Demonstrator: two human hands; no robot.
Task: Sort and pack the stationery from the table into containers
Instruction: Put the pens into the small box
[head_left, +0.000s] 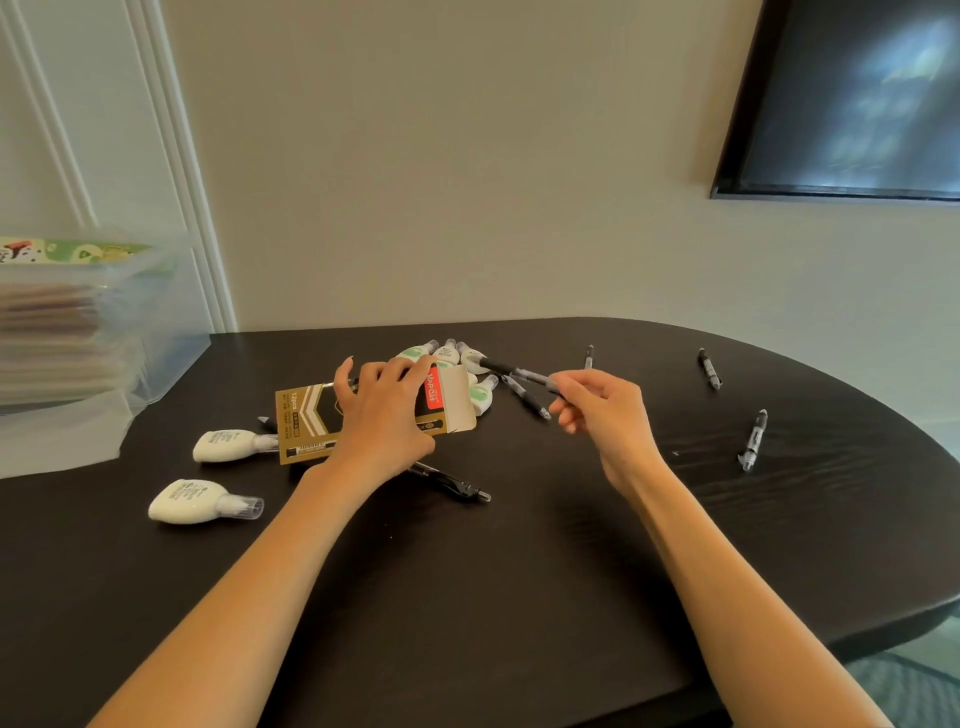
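Observation:
My left hand (382, 410) grips a gold and black pen box (306, 423) lying on the dark table (519, 597), its flap (457, 400) open toward the right. My right hand (602, 410) pinches a black pen (511, 371) whose tip points at the box's open end. Loose black pens lie around: one (530, 400) beside my right hand, one (452, 486) under my left wrist, three more to the right (709, 369) (753, 440) (588, 356). White correction tapes sit at the left (228, 446) (200, 501), and several more are heaped behind the box (457, 356).
Clear plastic bins (104, 332) holding stacked flat items stand at the table's left back corner. A wall runs just behind the table, with a dark screen (852, 98) on it at the upper right. The table's curved edge falls away at the right.

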